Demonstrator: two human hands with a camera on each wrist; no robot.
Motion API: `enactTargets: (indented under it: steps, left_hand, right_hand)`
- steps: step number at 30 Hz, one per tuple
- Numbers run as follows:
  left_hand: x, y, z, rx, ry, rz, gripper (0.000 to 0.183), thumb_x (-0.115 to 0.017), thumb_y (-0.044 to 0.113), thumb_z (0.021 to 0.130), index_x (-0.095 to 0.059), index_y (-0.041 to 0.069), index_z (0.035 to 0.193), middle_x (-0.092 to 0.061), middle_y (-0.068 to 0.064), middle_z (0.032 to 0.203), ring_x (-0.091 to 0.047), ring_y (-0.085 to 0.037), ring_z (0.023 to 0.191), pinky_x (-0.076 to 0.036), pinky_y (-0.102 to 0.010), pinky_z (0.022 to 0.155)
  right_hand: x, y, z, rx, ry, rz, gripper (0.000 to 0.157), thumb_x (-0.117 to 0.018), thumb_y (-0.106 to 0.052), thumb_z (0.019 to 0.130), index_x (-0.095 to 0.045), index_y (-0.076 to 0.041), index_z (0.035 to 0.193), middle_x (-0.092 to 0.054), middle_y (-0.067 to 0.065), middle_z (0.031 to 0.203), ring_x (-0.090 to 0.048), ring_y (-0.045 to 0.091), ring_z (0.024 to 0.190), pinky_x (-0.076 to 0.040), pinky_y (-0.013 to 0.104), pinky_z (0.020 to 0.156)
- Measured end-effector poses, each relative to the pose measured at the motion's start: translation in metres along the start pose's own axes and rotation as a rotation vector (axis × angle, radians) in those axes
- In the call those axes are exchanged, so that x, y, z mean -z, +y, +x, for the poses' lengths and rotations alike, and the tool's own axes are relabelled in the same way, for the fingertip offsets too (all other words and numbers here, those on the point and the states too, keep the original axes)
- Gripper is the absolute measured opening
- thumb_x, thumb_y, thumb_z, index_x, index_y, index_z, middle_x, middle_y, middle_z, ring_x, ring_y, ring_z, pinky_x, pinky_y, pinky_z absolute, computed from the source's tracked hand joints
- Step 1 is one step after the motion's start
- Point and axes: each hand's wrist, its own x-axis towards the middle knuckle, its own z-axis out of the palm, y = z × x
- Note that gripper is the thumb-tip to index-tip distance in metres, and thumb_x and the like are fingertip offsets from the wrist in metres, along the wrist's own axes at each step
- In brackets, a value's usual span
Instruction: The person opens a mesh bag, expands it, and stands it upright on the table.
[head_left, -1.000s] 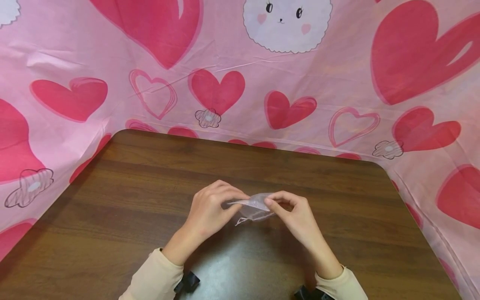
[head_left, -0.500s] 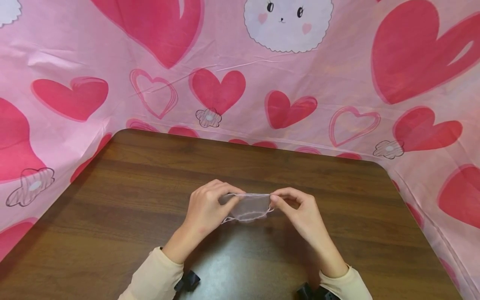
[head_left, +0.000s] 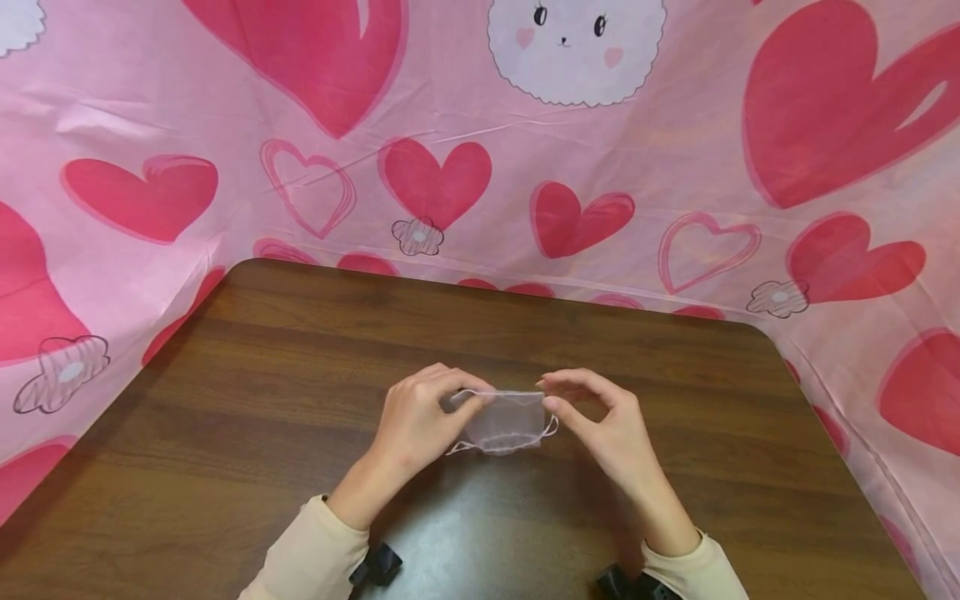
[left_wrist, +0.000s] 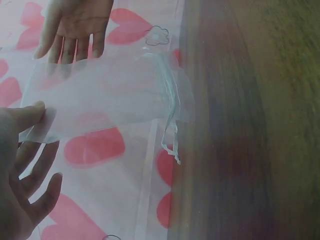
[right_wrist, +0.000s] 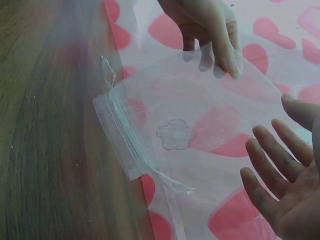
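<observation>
the left hand [head_left: 418, 414] is pinching the bag [head_left: 506, 422] above the bench [head_left: 300, 354], the right hand [head_left: 602, 417] is holding nothing near a bag corner, and the bag, probably light, limp and snag-prone, is calling for edge grips clear of the drawstring [right_wrist: 129, 132].

Pink heart-print cloth [head_left: 510, 158] hangs behind a brown table [head_left: 225, 408].

The head camera looks forward and down; nearer wrist cameras share the sheer bag [left_wrist: 110, 95] from opposite sides.
</observation>
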Motion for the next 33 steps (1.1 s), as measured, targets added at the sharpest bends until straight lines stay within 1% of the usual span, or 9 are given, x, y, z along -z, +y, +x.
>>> enactTargets:
  steps: [4,7,10,16,18,21,25,27,33]
  left_hand:
    - [-0.001,0.002,0.0,0.004,-0.018,-0.014,0.011,-0.085,0.026,0.079,-0.078,0.028,0.087,-0.07,0.017,0.081,-0.063,-0.001,0.079,-0.049,-0.029,0.064]
    - [-0.002,0.002,-0.001,0.008,-0.029,-0.026,0.012,-0.085,0.025,0.079,-0.078,0.028,0.088,-0.07,0.018,0.081,-0.063,-0.001,0.078,-0.049,-0.029,0.064]
    - [-0.002,0.004,-0.001,0.007,-0.032,-0.031,0.012,-0.085,0.025,0.079,-0.078,0.028,0.088,-0.07,0.018,0.081,-0.062,-0.001,0.076,-0.048,-0.028,0.061]
    - [-0.003,0.004,-0.002,-0.01,-0.024,-0.051,0.014,-0.086,0.026,0.078,-0.078,0.027,0.09,-0.07,0.017,0.081,-0.059,0.0,0.074,-0.045,-0.026,0.059]
    - [-0.003,0.005,-0.002,-0.01,-0.032,-0.061,0.014,-0.085,0.028,0.078,-0.078,0.027,0.091,-0.07,0.017,0.082,-0.06,-0.001,0.075,-0.046,-0.027,0.061]
    - [-0.001,0.006,-0.002,-0.003,-0.061,-0.064,0.016,-0.085,0.031,0.079,-0.078,0.027,0.092,-0.07,0.017,0.084,-0.062,-0.001,0.079,-0.049,-0.029,0.065]
    - [-0.001,0.007,-0.002,0.016,-0.116,-0.053,0.019,-0.084,0.035,0.08,-0.077,0.026,0.095,-0.07,0.015,0.085,-0.065,-0.003,0.081,-0.051,-0.032,0.068]
    - [-0.001,0.008,-0.002,0.032,-0.139,-0.048,0.021,-0.083,0.036,0.079,-0.077,0.026,0.096,-0.07,0.014,0.084,-0.065,-0.004,0.08,-0.05,-0.032,0.067]
    - [-0.001,0.006,-0.001,0.102,-0.166,-0.078,0.026,-0.085,0.036,0.077,-0.074,0.026,0.098,-0.071,0.014,0.088,-0.061,-0.006,0.074,-0.046,-0.03,0.066]
  right_hand:
    - [-0.002,0.001,-0.001,0.012,-0.044,0.013,0.028,-0.075,-0.001,0.086,-0.072,-0.01,0.112,-0.073,0.004,0.102,-0.067,0.017,0.09,-0.047,0.027,0.085]
    - [-0.005,0.002,-0.002,0.006,-0.06,-0.02,0.027,-0.077,-0.004,0.085,-0.073,-0.011,0.11,-0.073,-0.001,0.101,-0.066,0.016,0.09,-0.046,0.028,0.087]
    - [-0.008,0.003,-0.002,-0.004,-0.067,-0.06,0.023,-0.078,-0.007,0.085,-0.074,-0.013,0.106,-0.073,-0.005,0.1,-0.066,0.015,0.091,-0.047,0.029,0.086]
    - [-0.012,0.004,-0.003,-0.025,-0.05,-0.047,0.011,-0.078,-0.008,0.086,-0.076,-0.013,0.095,-0.073,-0.004,0.09,-0.067,0.015,0.085,-0.051,0.029,0.078]
    - [-0.013,0.004,-0.003,-0.029,-0.039,-0.049,0.009,-0.078,-0.008,0.085,-0.076,-0.013,0.091,-0.073,-0.004,0.088,-0.067,0.014,0.083,-0.05,0.026,0.077]
    - [-0.013,0.004,-0.002,-0.024,-0.023,-0.07,0.008,-0.08,-0.008,0.083,-0.075,-0.013,0.087,-0.072,-0.005,0.084,-0.066,0.012,0.08,-0.05,0.026,0.074]
    - [-0.013,0.003,-0.002,-0.025,-0.01,-0.079,0.01,-0.082,-0.007,0.081,-0.074,-0.013,0.084,-0.071,-0.005,0.081,-0.066,0.012,0.078,-0.05,0.025,0.073]
    - [-0.013,0.003,-0.002,-0.028,-0.001,-0.073,0.011,-0.082,-0.007,0.08,-0.073,-0.013,0.082,-0.071,-0.005,0.08,-0.066,0.013,0.077,-0.05,0.025,0.073]
    - [-0.012,0.002,-0.001,-0.02,0.034,-0.066,0.015,-0.083,-0.005,0.079,-0.07,-0.014,0.078,-0.069,-0.004,0.077,-0.065,0.013,0.075,-0.049,0.029,0.073]
